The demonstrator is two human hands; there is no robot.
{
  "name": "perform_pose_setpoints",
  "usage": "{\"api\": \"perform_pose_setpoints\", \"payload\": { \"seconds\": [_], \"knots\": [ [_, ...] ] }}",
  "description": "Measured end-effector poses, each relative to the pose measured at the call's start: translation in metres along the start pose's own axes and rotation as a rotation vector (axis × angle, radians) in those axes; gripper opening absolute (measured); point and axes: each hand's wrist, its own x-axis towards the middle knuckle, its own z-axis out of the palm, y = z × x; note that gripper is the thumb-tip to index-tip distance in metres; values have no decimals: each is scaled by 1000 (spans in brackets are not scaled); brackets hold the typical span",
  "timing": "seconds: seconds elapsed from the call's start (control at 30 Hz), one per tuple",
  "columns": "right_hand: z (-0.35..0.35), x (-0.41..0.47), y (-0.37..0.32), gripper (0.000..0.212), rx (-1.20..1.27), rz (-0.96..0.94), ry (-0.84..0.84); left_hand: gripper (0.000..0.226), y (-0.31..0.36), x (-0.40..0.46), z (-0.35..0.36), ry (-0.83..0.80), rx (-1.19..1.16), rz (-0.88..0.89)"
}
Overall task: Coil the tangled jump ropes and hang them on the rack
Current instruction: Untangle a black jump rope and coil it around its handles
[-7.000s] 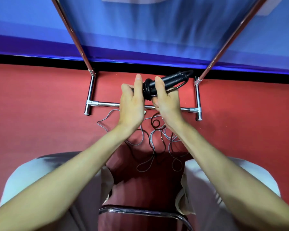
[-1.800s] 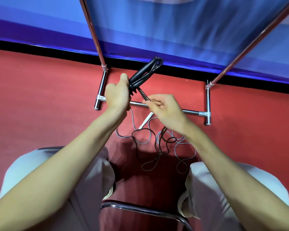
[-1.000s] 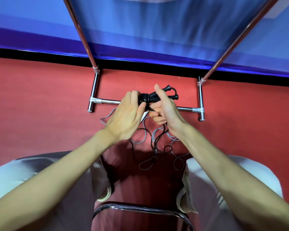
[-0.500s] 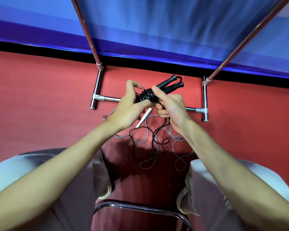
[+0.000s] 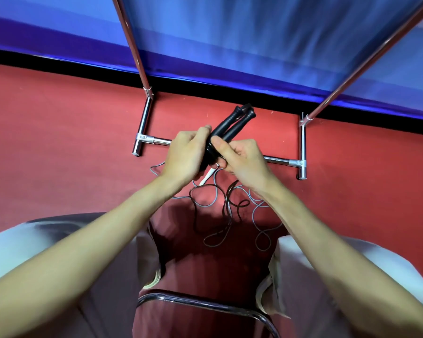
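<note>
Two black handles (image 5: pixel 232 126) of one jump rope lie side by side, pointing up and away to the right, above the lower bar of the rack (image 5: pixel 279 160). Black cord is wrapped in tight turns around their near ends, between the two hands. The left hand (image 5: pixel 185 153) has its fingers curled round that wrapped part from the left, its fingertips at the top of the bundle. The right hand (image 5: pixel 239 156) closes on it from the right, thumb pressed against the coils and the other fingers folded under.

From the bundle the loose black cord (image 5: pixel 226 206) drops to the red floor (image 5: pixel 59 142) and lies there in slack loops, crossed with the loops of a grey rope (image 5: pixel 261 215). A white handle (image 5: pixel 206 176) shows just below the left hand, lying on the floor among the grey loops.

Both ropes lie on the near side of the rack's lower bar, between the person's knees (image 5: pixel 47 240). The rack's two chrome feet stand well apart on either side of the hands, and its uprights rise steeply past a blue wall (image 5: pixel 230 32). Open red floor stretches to the left and right of the rack. At the bottom edge a curved chrome chair rail (image 5: pixel 205 303) crosses between the legs.
</note>
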Motion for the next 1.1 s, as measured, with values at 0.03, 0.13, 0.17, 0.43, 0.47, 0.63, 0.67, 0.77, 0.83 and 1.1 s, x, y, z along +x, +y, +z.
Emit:
{"api": "perform_pose_setpoints", "payload": {
  "seconds": [0.03, 0.13, 0.17, 0.43, 0.47, 0.63, 0.67, 0.77, 0.83, 1.1],
  "knots": [
    [1, -1, 0, 46, -21, -10, -3, 55, -1, 0, 1, 32, -22, -18],
    [4, -1, 1, 48, -53, -41, -19, 59, 1, -1, 1, 87, -62, -1],
    [4, 0, 1, 48, -60, -47, -27, 59, 2, -1, 0, 93, -62, 22],
    [-9, 6, -6, 44, -148, 83, -203, 59, 5, 4, -7, 332, -5, 112],
    [-10, 7, -5, 45, -178, 87, -201, 59, 6, 7, -8, 388, -36, 99],
    [-2, 7, 0, 40, -292, 10, -118, 59, 6, 17, -18, 527, 36, 41],
    [1, 7, -1, 41, -311, -6, -105, 60, 4, 18, -19, 533, 90, 41],
    [11, 4, -3, 44, -319, 11, -83, 55, -1, 18, -17, 562, 200, -8],
    [16, 0, -5, 44, -225, 72, -76, 56, -2, 18, -14, 545, 260, -23],
    [4, -9, -14, 37, 233, 325, -119, 43, -16, -2, -1, 295, 745, 373]
  ]
}}
